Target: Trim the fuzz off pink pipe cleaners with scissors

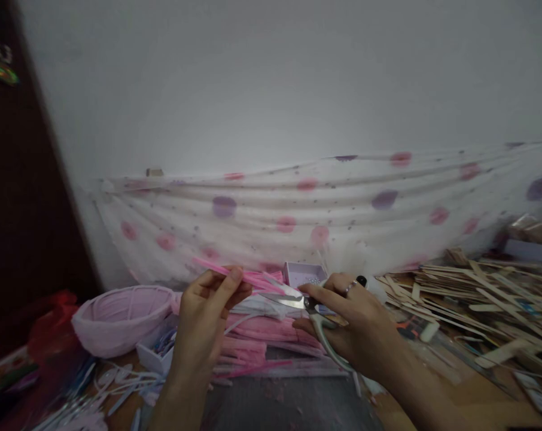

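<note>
Between thumb and fingers, my left hand [217,296] pinches a thin pink strip [257,280], which slants from upper left towards the right. My right hand [349,317] grips a pair of scissors [313,311] with pale green handles, fingers in and around the loops. The blades are apart and point left, with the right part of the strip close by or between them; whether they touch it I cannot tell. Beneath both hands lie bundles of pink crepe-like material [271,329], partly hidden by the hands and the scissors.
A lilac wrapped basket [122,317] stands at left beside a small white box [157,350]. Behind the hands is a small lilac tray [304,274]. Many wooden sticks [468,299] are heaped at right. A dark mat [275,401] lies in front. Spotted cloth [262,215] hangs behind.
</note>
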`<state>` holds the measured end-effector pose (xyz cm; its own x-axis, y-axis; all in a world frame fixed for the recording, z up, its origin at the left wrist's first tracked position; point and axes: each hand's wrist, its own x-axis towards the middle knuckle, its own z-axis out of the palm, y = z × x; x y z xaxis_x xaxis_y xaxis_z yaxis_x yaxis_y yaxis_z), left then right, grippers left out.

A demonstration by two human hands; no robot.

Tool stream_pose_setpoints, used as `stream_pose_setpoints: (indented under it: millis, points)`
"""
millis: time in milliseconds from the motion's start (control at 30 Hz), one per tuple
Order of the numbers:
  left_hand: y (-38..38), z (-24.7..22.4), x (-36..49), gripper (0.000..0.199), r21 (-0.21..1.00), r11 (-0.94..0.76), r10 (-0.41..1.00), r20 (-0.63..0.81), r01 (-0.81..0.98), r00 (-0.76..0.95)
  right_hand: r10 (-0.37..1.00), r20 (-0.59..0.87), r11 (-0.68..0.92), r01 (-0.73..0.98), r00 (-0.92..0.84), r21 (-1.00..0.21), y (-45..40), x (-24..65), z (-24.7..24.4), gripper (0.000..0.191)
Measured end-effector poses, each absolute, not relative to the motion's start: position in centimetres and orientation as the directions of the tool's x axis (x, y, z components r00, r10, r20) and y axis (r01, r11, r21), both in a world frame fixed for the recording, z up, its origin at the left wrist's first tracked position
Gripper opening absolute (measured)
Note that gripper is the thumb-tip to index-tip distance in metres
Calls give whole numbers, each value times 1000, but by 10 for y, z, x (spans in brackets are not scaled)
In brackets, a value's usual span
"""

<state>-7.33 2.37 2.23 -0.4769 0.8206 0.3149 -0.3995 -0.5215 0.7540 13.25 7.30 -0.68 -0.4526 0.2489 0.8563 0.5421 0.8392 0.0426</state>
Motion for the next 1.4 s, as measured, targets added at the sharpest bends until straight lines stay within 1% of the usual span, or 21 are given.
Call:
stream_pose_setpoints:
  millis: [367,500,900,1133,1267,1400]
  points:
    - [25,19,-77,28,762,-513,824,309,-395,-475,247,863,817,574,-441,59,73,132,-6,29]
    - [25,20,-77,28,758,-515,822,306,-400,-479,227,872,825,561,-434,65,72,132,-6,32]
    - [27,20,-76,26,761,-531,806,318,-373,-500,263,841,816,574,-472,66,74,132,-8,35]
    - [28,19,-75,27,729,-572,787,358,-377,-501,242,843,811,577,-480,96,75,131,-8,37]
    - [28,19,-74,24,720,-571,789,351,-394,-504,239,840,808,579,-488,106,75,131,-8,38]
    - [28,19,-74,27,721,-567,790,340,-398,-510,242,837,798,592,-490,116,74,131,-9,40]
